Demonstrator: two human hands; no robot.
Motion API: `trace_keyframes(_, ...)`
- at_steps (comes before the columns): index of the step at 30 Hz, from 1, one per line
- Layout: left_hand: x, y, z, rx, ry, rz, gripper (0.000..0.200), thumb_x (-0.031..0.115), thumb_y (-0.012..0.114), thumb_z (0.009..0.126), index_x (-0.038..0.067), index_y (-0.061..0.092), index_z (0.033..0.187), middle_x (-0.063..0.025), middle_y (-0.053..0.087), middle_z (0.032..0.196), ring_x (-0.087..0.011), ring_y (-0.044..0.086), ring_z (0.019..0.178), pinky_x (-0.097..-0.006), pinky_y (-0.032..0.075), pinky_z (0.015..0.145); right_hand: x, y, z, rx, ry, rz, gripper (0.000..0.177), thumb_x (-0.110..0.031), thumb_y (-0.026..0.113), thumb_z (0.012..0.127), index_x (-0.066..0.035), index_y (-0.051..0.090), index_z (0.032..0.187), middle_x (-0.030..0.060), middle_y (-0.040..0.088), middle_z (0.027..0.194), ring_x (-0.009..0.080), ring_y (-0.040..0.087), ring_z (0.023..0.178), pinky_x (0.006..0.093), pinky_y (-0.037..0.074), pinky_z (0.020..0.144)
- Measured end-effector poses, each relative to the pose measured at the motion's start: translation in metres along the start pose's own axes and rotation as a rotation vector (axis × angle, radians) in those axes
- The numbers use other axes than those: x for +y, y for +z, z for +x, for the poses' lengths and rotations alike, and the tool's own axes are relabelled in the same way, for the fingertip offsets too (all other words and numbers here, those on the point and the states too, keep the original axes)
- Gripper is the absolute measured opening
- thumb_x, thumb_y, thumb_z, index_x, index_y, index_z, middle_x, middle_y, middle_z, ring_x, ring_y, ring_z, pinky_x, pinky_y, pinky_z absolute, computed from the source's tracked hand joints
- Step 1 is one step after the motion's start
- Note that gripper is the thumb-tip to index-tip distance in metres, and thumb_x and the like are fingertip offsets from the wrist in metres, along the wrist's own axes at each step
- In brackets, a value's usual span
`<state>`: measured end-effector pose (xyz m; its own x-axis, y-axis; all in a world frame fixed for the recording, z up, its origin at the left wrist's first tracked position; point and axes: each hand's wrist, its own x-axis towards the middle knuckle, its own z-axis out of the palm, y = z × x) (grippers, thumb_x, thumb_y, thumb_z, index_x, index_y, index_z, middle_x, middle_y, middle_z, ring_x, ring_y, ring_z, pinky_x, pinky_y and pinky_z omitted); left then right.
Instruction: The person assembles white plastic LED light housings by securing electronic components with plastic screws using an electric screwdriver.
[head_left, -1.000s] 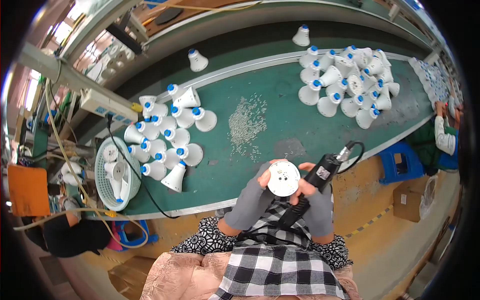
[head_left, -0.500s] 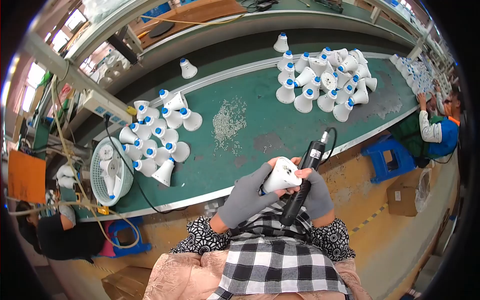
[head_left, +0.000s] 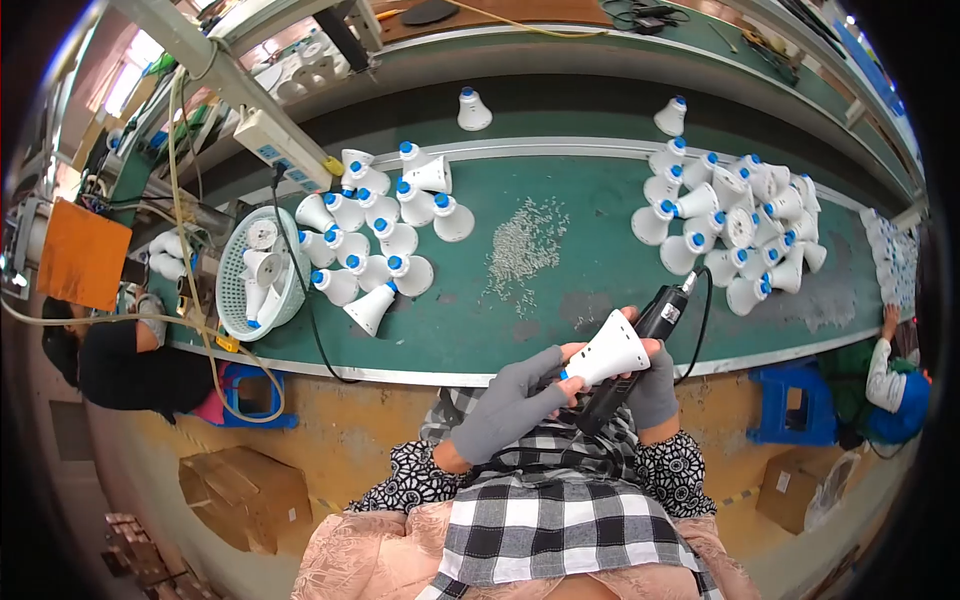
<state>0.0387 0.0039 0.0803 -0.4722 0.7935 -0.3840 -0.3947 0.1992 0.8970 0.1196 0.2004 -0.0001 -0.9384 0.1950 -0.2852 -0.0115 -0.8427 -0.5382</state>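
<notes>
My left hand (head_left: 513,402), in a grey fingerless glove, grips a white cone-shaped housing (head_left: 608,352) by its narrow, blue-tipped end. The housing's side, with small dark slots, faces me, and its wide end points up and right. My right hand (head_left: 654,388), gloved the same way, is closed around a black electric screwdriver (head_left: 660,318). Its fingertips also touch the wide end of the housing. The screwdriver lies slanted behind the housing, its corded end up and right. Part of its body is hidden by the housing and my fingers.
A pile of small screws (head_left: 522,250) lies on the green bench (head_left: 590,215). Similar white housings stand in a left group (head_left: 397,238) and a right group (head_left: 735,228). A pale green basket (head_left: 228,300) holds more parts. One person (head_left: 130,365) is at left, another (head_left: 890,385) at right.
The housing has turned so that its side faces me instead of its wide end. My head view has swung, shifting the bench. Both hands keep their holds.
</notes>
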Motion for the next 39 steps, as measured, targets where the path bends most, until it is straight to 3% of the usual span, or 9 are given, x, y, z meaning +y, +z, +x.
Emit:
trace_keyframes(3, 0.000, -0.007, 0.011, 0.056, 0.036, -0.016, 0.051, 0.027, 0.049, 0.101, 0.001, 0.042, 0.143, -0.0068, 0.062, 0.108, -0.0089, 0.059, 0.088, -0.0221, 0.049, 0.073, -0.004, -0.004, 0.016, -0.059, 0.035, -0.027, 0.043, -0.021, 0.067, 0.079, -0.009, 0.050, 0.117, 0.0028, 0.061, 0.079, 0.0118, 0.058, 0.061, 0.0237, 0.049, 0.057)
trace_keyframes(6, 0.009, -0.015, 0.019, 0.022, 0.045, -0.233, 0.052, 0.031, 0.048, 0.101, -0.001, 0.044, 0.141, -0.0058, 0.062, 0.104, -0.0089, 0.061, 0.086, -0.0205, 0.050, 0.067, -0.006, 0.000, 0.028, -0.049, -0.004, -0.082, 0.044, -0.021, 0.068, 0.079, -0.008, 0.050, 0.117, 0.0033, 0.061, 0.086, 0.0129, 0.060, 0.070, 0.0256, 0.051, 0.065)
trace_keyframes(8, 0.007, -0.023, 0.027, -0.032, -0.049, -0.335, 0.055, 0.035, 0.045, 0.102, -0.002, 0.039, 0.143, -0.0090, 0.062, 0.108, -0.0106, 0.062, 0.086, -0.0215, 0.051, 0.063, -0.003, 0.014, 0.033, 0.025, -0.072, -0.073, 0.044, -0.020, 0.069, 0.079, -0.007, 0.049, 0.117, 0.0039, 0.060, 0.091, 0.0137, 0.061, 0.077, 0.0268, 0.052, 0.069)
trace_keyframes(9, 0.006, -0.025, 0.030, -0.052, -0.082, -0.375, 0.056, 0.036, 0.045, 0.102, -0.001, 0.038, 0.144, -0.0092, 0.062, 0.108, -0.0105, 0.062, 0.086, -0.0218, 0.051, 0.061, -0.007, 0.011, 0.036, -0.044, -0.034, -0.096, 0.043, -0.016, 0.069, 0.077, -0.006, 0.052, 0.115, 0.0039, 0.059, 0.093, 0.0134, 0.060, 0.084, 0.0266, 0.052, 0.073)
trace_keyframes(17, -0.015, -0.026, 0.042, -0.143, -0.159, -0.729, 0.049, 0.040, 0.050, 0.100, 0.003, 0.046, 0.131, -0.0103, 0.062, 0.108, -0.0151, 0.060, 0.086, -0.0240, 0.048, 0.059, -0.017, 0.016, 0.042, 0.055, -0.072, -0.325, 0.042, -0.016, 0.075, 0.071, -0.005, 0.059, 0.107, 0.0004, 0.057, 0.087, 0.0103, 0.057, 0.079, 0.0245, 0.048, 0.070)
trace_keyframes(23, -0.023, -0.019, 0.053, -0.230, -0.179, -0.824, 0.050, 0.039, 0.050, 0.100, 0.002, 0.044, 0.134, -0.0109, 0.060, 0.112, -0.0157, 0.058, 0.092, -0.0263, 0.048, 0.068, -0.027, 0.010, 0.037, 0.090, -0.115, -0.316, 0.040, -0.013, 0.073, 0.071, -0.003, 0.058, 0.107, 0.0020, 0.059, 0.085, 0.0106, 0.058, 0.072, 0.0234, 0.049, 0.062)
trace_keyframes(30, -0.024, -0.010, 0.066, -0.281, -0.236, -0.838, 0.051, 0.037, 0.050, 0.100, 0.004, 0.042, 0.138, -0.0107, 0.057, 0.121, -0.0161, 0.054, 0.099, -0.0273, 0.047, 0.073, -0.034, -0.006, 0.035, 0.091, -0.131, -0.239, 0.038, -0.011, 0.071, 0.073, -0.002, 0.057, 0.107, 0.0030, 0.059, 0.080, 0.0117, 0.057, 0.059, 0.0243, 0.048, 0.055)
trace_keyframes(35, -0.027, -0.011, 0.069, -0.326, -0.255, -0.821, 0.054, 0.033, 0.054, 0.096, 0.001, 0.041, 0.138, -0.0103, 0.055, 0.123, -0.0172, 0.054, 0.101, -0.0300, 0.045, 0.080, -0.036, -0.006, 0.037, 0.066, -0.113, -0.242, 0.037, -0.012, 0.071, 0.072, -0.005, 0.056, 0.106, 0.0024, 0.056, 0.084, 0.0114, 0.057, 0.073, 0.0239, 0.047, 0.065)
trace_keyframes(39, -0.028, -0.010, 0.069, -0.284, -0.219, -0.596, 0.056, 0.037, 0.052, 0.099, 0.000, 0.041, 0.139, -0.0091, 0.058, 0.121, -0.0127, 0.059, 0.098, -0.0269, 0.052, 0.077, -0.028, -0.008, 0.039, 0.006, -0.181, -0.104, 0.033, -0.014, 0.071, 0.077, -0.006, 0.055, 0.105, 0.0052, 0.058, 0.096, 0.0127, 0.057, 0.087, 0.0281, 0.049, 0.074)
